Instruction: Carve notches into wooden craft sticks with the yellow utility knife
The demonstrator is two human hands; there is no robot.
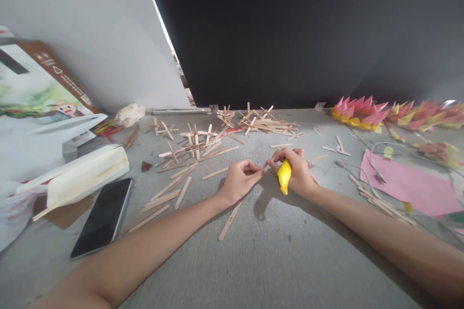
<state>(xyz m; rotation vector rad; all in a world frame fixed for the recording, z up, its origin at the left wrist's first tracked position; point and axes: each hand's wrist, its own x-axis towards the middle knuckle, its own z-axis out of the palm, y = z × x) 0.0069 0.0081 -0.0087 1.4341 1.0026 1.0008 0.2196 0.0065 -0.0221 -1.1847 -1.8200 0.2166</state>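
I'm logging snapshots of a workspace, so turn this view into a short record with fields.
left hand: fingertips pinched, contents unclear
right hand: holds a yellow object, fingertips close to the left's
beyond the hands: wooden sticks, some loose, some crossed
left side: dark-screened phone
right side: pink sheet, folded pink-and-yellow paper behind it

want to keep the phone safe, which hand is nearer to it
Left. The left hand is to the right of the phone and a little farther forward; the right hand, holding a yellow object, is farther right still.
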